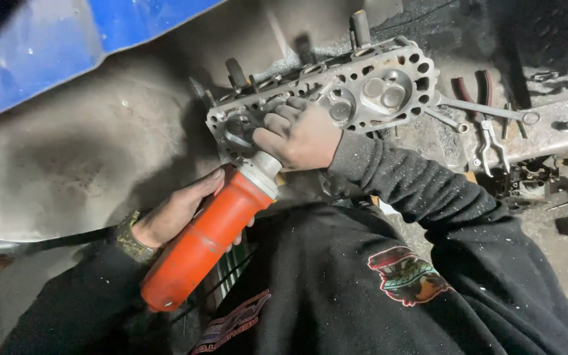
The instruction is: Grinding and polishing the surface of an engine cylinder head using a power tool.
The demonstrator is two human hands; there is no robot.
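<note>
Grimy grey concrete floor (87, 151) fills the scene, dusted with dark filings, and a blue panel (47, 46) cuts across the upper left corner. On that floor, near the top middle, lies a cylinder head (363, 85), a long pale metal casting tilted so its flat face looks up, with round chambers, valves and many small holes along its edges; dark studs stick up from its far side. An orange grinder (205, 243) points up at the head's left end, its grey nose pressed in at the leftmost chamber. The right hand (300, 135), dirty and coming out of a black sleeve, is clamped over the grinder's nose, with its fingers (277, 118) resting against the casting. The left hand (179, 210) is wrapped around the grinder's orange body from the left side, thumb on top, and a camouflage-patterned watch (129, 238) sits on that wrist. A black cable (47, 242) runs off to the left from beside that wrist. Below the hands the person's black sweatshirt (363, 289) shows, flecked with pale dust and bearing a coloured print. To the right of the head, just beside it, a long wrench (488, 108) lies flat, red-handled pliers (478, 89) lie behind it, and a small pair of metal pliers (492, 144) rests in front. Further right sits another grey engine part (560, 125), partly out of view.
</note>
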